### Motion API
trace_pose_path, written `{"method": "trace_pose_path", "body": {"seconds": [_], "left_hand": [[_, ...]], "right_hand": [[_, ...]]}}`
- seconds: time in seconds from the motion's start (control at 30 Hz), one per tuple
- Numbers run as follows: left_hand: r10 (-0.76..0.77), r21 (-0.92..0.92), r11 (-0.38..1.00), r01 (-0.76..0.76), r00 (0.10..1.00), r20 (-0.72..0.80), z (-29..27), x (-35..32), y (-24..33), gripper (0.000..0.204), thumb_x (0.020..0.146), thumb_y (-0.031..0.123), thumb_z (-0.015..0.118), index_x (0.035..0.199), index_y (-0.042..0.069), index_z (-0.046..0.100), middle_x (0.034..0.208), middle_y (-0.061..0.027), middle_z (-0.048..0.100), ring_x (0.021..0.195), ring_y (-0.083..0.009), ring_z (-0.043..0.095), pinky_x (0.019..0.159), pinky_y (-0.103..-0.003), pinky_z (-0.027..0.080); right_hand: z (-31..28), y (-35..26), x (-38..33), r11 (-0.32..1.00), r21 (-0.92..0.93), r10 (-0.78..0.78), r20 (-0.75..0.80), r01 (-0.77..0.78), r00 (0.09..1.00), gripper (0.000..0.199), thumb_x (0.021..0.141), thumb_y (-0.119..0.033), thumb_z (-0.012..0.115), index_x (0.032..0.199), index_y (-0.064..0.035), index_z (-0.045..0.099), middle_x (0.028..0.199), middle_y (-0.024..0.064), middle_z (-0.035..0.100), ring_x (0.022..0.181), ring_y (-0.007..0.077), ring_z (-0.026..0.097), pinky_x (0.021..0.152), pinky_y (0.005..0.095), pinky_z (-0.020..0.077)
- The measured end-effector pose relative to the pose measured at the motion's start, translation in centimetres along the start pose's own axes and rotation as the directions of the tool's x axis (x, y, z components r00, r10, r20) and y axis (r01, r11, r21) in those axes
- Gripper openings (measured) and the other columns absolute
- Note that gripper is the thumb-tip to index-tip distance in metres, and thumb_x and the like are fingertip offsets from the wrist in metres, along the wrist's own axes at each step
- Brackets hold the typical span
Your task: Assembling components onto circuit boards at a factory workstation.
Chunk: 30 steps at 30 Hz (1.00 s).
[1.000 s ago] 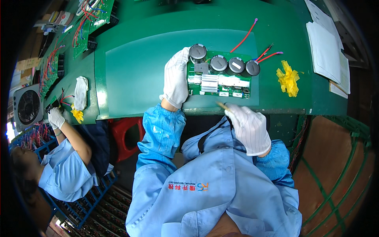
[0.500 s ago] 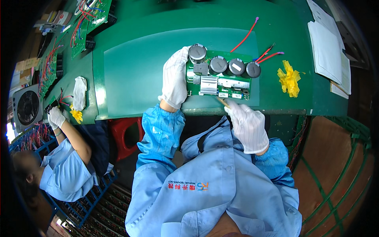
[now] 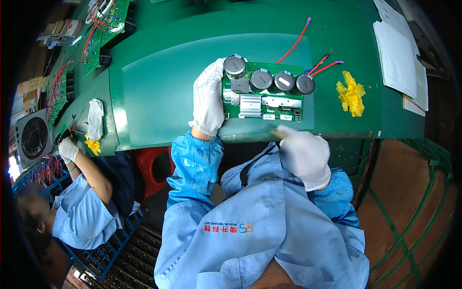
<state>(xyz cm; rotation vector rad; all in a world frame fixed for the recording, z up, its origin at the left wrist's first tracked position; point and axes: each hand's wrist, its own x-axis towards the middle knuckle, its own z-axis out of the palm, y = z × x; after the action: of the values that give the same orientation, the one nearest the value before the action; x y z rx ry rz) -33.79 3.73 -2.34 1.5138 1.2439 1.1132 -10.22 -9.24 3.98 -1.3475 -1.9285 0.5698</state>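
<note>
In the head view, a green rectangular circuit board [image 3: 263,94] with four round black capacitors along its far edge and a ribbed silver heat sink lies flat on the green bench mat [image 3: 159,96], near the bench's front edge. The left hand [image 3: 208,98], in a white fabric glove, rests flat along the board's left edge, its fingertips touching the leftmost capacitor; it is pressed against the board rather than clenched round it. The right hand [image 3: 304,155], also white-gloved, hangs just below the bench edge, near the board's front right corner, and pinches a small tan thing that I cannot identify. Red wires [image 3: 294,42] trail from the board's far side. Crumpled yellow tape [image 3: 352,92] lies to the board's right, white paper sheets [image 3: 397,48] beyond it. At the left, a co-worker's gloved hand [image 3: 68,149] works among wires.
</note>
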Motion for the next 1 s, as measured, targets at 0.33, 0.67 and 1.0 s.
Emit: {"method": "trace_pose_path", "body": {"seconds": [0.33,0.67,1.0], "left_hand": [[-0.032,-0.001,0.999,0.032,0.999,0.024,-0.2,0.2,0.0,0.036,0.103,0.010,0.046,0.135,-0.001,0.059,0.129,-0.0207,0.066,0.120,-0.0381,0.063,0.107,-0.043,0.047],[-0.046,0.049,0.998,0.047,0.999,-0.021,0.1,0.6,0.3,0.035,0.106,0.020,0.047,0.127,0.000,0.066,0.124,-0.0164,0.068,0.115,-0.0301,0.064,0.105,-0.038,0.047],[-0.048,0.112,0.992,0.049,0.999,-0.014,0.1,1.1,0.3,0.036,0.108,0.022,0.042,0.124,-0.001,0.064,0.122,-0.0200,0.067,0.115,-0.0366,0.064,0.104,-0.042,0.047]], "right_hand": [[-0.1,3.9,0.6,0.987,-0.012,0.150,-0.256,-0.158,0.955,0.049,0.090,-0.017,0.080,0.130,0.0013,0.060,0.088,0.0098,0.068,0.067,0.0173,0.061,0.065,0.0299,0.0539],[-0.6,5.8,3.2,0.921,0.109,0.379,-0.026,-0.375,0.925,0.073,0.076,-0.032,0.090,0.136,-0.0037,0.059,0.112,0.0115,0.070,0.079,0.0197,0.062,0.078,0.0319,0.0561],[-0.3,5.3,3.8,0.815,0.289,0.518,0.026,-0.503,0.855,0.053,0.086,-0.027,0.084,0.126,-0.0010,0.061,0.105,0.0084,0.068,0.089,0.0153,0.064,0.081,0.0300,0.0535]]}}
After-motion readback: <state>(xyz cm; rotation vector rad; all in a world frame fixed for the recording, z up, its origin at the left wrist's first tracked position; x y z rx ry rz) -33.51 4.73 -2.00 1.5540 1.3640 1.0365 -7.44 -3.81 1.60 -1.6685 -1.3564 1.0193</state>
